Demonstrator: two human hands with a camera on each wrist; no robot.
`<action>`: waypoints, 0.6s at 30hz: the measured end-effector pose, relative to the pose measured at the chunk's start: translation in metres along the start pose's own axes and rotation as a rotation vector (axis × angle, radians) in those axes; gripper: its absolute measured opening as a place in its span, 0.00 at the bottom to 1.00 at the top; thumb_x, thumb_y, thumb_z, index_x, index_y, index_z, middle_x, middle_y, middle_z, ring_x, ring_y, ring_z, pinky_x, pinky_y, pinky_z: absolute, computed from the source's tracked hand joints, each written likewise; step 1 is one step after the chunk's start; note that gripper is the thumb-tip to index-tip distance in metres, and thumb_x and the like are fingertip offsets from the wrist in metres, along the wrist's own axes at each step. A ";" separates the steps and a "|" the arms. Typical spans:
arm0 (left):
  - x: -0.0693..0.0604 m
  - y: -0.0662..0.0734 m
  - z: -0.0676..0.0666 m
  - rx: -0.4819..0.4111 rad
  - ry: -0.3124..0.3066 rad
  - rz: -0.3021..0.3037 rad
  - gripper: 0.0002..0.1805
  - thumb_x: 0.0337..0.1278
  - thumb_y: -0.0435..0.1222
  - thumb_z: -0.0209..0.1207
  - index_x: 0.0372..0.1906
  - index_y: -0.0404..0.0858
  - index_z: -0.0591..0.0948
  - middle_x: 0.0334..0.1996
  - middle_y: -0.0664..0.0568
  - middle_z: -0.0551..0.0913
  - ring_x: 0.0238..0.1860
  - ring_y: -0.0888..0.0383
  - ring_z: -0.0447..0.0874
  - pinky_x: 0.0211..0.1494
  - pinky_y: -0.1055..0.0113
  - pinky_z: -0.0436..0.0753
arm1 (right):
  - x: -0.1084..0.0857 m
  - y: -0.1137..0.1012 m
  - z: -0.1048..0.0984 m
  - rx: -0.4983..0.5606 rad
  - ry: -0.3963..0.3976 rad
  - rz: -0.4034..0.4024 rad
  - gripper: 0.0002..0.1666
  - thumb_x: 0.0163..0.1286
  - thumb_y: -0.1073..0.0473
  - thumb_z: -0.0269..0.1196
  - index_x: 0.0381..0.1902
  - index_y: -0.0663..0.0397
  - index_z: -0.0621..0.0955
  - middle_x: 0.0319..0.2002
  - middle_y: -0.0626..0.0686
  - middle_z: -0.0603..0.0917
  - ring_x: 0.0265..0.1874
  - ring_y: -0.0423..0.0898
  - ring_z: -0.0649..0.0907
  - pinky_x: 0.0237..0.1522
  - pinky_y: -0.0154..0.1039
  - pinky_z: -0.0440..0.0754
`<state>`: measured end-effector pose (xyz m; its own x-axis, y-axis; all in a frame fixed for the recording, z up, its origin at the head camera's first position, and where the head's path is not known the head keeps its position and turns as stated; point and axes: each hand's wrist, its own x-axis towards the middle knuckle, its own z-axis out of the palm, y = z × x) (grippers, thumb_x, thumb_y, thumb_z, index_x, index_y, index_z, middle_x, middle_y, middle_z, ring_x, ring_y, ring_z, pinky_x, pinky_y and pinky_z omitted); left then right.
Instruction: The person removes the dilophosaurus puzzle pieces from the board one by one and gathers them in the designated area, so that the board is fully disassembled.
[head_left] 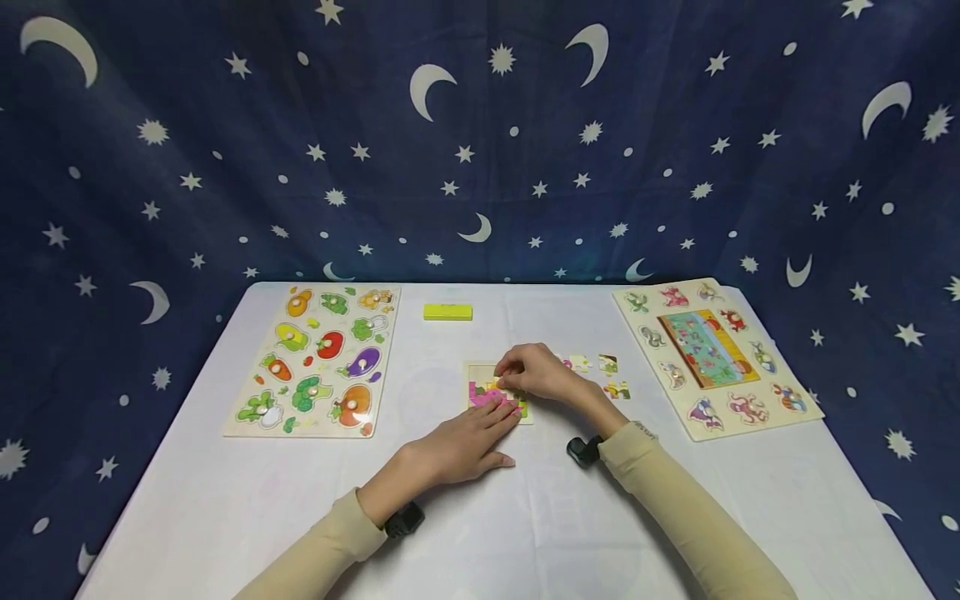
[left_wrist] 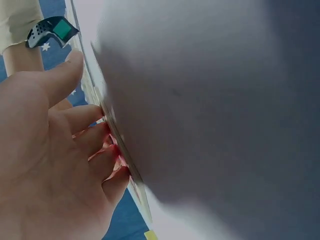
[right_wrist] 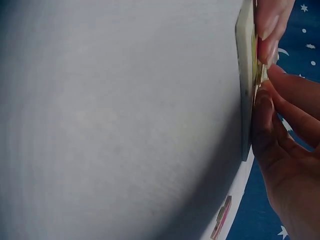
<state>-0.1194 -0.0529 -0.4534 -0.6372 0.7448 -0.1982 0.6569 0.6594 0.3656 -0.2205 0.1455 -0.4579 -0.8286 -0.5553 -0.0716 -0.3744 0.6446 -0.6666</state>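
A small square jigsaw tray [head_left: 478, 372] lies mid-table, partly filled with pink, yellow and green pieces. My left hand [head_left: 467, 443] rests on its near part, fingers extended over the pink pieces [head_left: 480, 393]; the left wrist view shows its fingertips along the tray's edge. Above the tray's far right part, my right hand [head_left: 542, 373] pinches a small puzzle piece [right_wrist: 264, 76] between thumb and fingers, close to the left fingertips. Most of that piece is hidden. Loose jigsaw pieces [head_left: 608, 363] lie to the right, some behind the right wrist.
On the left lies a vegetable peg puzzle board [head_left: 318, 358]. A sea-animal peg board [head_left: 720, 358] lies at an angle on the right. Behind the tray sits a yellow-green block [head_left: 447, 312]. A dark blue star-patterned curtain [head_left: 480, 208] hangs along the table's back edge.
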 end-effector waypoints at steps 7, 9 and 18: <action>-0.001 -0.004 0.002 -0.013 -0.013 -0.003 0.38 0.77 0.53 0.52 0.82 0.40 0.58 0.83 0.49 0.54 0.84 0.49 0.47 0.84 0.52 0.55 | 0.002 0.003 0.001 0.027 -0.006 0.004 0.08 0.62 0.60 0.75 0.38 0.57 0.90 0.30 0.48 0.86 0.28 0.37 0.79 0.37 0.32 0.77; -0.002 -0.004 0.002 -0.007 -0.014 -0.003 0.39 0.77 0.53 0.52 0.82 0.40 0.58 0.83 0.49 0.54 0.84 0.50 0.46 0.84 0.53 0.54 | 0.003 0.004 0.002 0.033 -0.007 0.017 0.08 0.62 0.60 0.76 0.38 0.56 0.89 0.29 0.48 0.86 0.28 0.37 0.79 0.36 0.32 0.77; -0.004 -0.005 0.003 -0.005 -0.025 -0.013 0.38 0.78 0.54 0.51 0.82 0.41 0.58 0.83 0.49 0.54 0.84 0.51 0.47 0.84 0.53 0.54 | 0.006 0.007 0.003 0.070 -0.016 0.055 0.08 0.61 0.61 0.76 0.37 0.57 0.89 0.27 0.48 0.84 0.27 0.38 0.77 0.34 0.32 0.75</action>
<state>-0.1192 -0.0587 -0.4568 -0.6351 0.7388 -0.2253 0.6467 0.6681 0.3679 -0.2271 0.1453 -0.4653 -0.8401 -0.5286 -0.1215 -0.2978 0.6366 -0.7114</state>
